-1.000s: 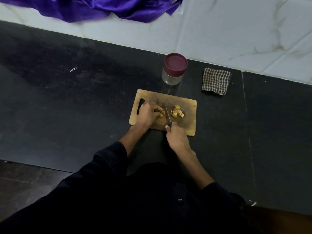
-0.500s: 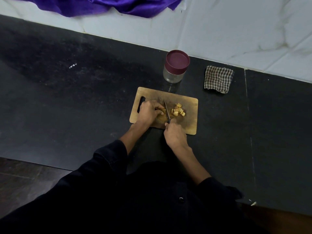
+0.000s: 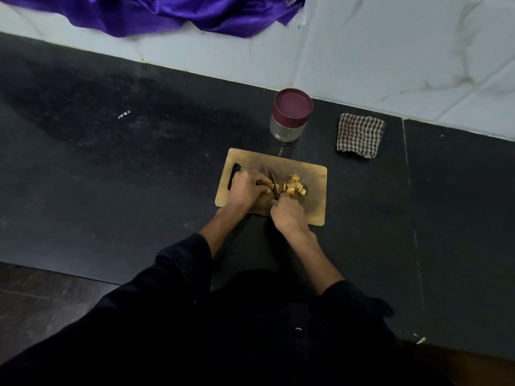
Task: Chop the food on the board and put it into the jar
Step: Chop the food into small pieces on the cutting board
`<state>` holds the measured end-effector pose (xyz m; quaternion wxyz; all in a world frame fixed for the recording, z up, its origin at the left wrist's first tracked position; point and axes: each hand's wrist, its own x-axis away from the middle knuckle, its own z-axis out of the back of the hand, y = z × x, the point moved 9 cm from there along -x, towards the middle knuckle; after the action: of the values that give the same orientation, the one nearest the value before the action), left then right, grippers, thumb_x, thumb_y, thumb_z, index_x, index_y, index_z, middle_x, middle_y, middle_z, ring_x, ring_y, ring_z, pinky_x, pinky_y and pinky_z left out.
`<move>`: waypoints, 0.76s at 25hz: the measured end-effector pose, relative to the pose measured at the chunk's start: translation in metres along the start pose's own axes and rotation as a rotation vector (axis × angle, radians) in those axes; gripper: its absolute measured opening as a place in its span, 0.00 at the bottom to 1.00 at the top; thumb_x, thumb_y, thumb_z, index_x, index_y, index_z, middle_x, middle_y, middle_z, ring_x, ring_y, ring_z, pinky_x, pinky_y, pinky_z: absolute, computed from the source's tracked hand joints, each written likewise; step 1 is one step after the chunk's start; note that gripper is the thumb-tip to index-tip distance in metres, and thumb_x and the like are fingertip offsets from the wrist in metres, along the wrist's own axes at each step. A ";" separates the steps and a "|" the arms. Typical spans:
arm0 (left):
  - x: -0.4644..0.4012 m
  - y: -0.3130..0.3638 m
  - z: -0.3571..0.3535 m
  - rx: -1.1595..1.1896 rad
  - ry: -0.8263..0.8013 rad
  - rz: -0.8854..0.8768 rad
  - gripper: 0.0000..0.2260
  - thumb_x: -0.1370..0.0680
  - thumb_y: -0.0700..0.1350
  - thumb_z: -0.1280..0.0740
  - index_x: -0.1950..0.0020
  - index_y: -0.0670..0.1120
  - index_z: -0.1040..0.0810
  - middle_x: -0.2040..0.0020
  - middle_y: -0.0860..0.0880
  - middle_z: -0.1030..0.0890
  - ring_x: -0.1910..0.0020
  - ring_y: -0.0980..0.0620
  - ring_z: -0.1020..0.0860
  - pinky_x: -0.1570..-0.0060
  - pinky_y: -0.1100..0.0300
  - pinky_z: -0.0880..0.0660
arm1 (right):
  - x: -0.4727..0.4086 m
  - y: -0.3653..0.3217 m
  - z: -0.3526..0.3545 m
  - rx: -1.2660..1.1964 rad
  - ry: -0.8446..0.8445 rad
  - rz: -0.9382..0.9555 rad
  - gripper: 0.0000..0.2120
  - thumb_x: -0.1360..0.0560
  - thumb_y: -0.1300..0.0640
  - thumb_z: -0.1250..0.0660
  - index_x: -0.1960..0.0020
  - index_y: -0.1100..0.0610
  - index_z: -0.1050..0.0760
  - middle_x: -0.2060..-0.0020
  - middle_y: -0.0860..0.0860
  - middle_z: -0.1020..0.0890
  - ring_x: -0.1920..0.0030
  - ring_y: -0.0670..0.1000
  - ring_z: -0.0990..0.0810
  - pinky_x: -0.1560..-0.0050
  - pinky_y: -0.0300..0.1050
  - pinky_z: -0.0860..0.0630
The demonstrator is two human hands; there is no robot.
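Mid-chop, near to far:

Right hand wrapped round knife handle at near edge of board; blade angled away, tip toward far-left. Keep tip low, rock down through the piece, no sawing; blade is tight against the other hand.

Left hand curled over the uncut piece, pinning it just left of blade. Only a sliver shows past the fingers, so little left by the look of it. Tuck fingertips back, knuckles toward blade, shuffle left after each cut. Stub too small to pin safely: lay flat or leave.

Cut cubes piled just right of blade, mid-board. Push clear so blade lands on bare wood.

Board flat on dark surface; nothing visible under it, may slide under pressure.

Jar beyond board's far edge, maroon lid on, looks empty. Lid needs removing before transfer. Checked cloth right of jar, purple fabric on ledge behind.
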<state>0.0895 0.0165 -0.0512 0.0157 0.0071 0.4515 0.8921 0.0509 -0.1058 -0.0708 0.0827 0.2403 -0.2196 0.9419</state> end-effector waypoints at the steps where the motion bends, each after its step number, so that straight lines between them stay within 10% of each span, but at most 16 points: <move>1: 0.000 0.000 0.000 0.001 0.002 0.003 0.07 0.31 0.34 0.26 0.55 0.41 0.16 0.54 0.47 0.16 0.53 0.55 0.19 0.47 0.62 0.23 | 0.001 0.004 0.001 -0.023 0.012 -0.005 0.13 0.17 0.53 0.43 0.39 0.60 0.28 0.46 0.58 0.20 0.47 0.58 0.20 0.49 0.53 0.24; 19: 0.003 0.001 0.000 0.003 0.001 -0.022 0.08 0.29 0.33 0.29 0.51 0.40 0.17 0.50 0.46 0.17 0.50 0.56 0.21 0.44 0.66 0.26 | 0.017 0.011 0.001 -0.134 0.025 0.062 0.12 0.17 0.51 0.44 0.42 0.58 0.30 0.55 0.54 0.21 0.56 0.54 0.19 0.55 0.56 0.18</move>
<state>0.0866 0.0162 -0.0508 0.0253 0.0016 0.4528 0.8913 0.0336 -0.1154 -0.0656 0.0721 0.2155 -0.2884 0.9301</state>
